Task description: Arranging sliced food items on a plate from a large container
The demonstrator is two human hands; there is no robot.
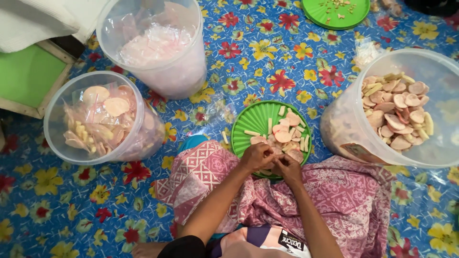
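A green ribbed plate (256, 120) lies on the floral mat in front of my knees, with pink round crackers (283, 136) and pale stick crackers (252, 133) on it. Over the plate's near edge, my left hand (256, 156) and my right hand (289, 167) meet with fingers curled together. They seem to pinch something small between them, which is hidden by the fingers. A pink patterned cloth (334, 196) covers my lap.
A clear tub (354, 124) of loose crackers stands at the right. A clear tub (62, 143) of small bagged crackers is at the left, another tub (186, 71) behind it. A second green plate (325, 13) lies at the top. A green wooden-framed board (24, 76) sits far left.
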